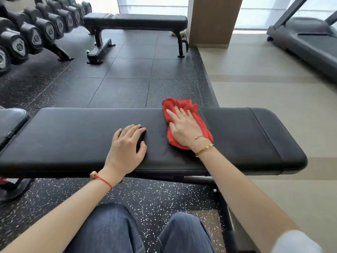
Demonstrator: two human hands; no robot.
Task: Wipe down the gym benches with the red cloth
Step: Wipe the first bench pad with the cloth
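A long black padded bench (pixel 73 136) lies across the view in front of me. The red cloth (pixel 182 105) is spread on its top, right of the middle, reaching the far edge. My right hand (pixel 182 127) presses flat on the cloth with straight fingers. My left hand (pixel 127 145) rests on the bare pad just left of the cloth, fingers lightly bent and holding nothing. A second black bench (pixel 138 20) stands further back on the dark floor.
A rack of black dumbbells (pixel 36 33) runs along the far left. Another black pad (pixel 11 121) sits at the left end of my bench. A wooden pillar (pixel 213 21) stands behind, and a treadmill (pixel 310 41) at the far right on pale flooring.
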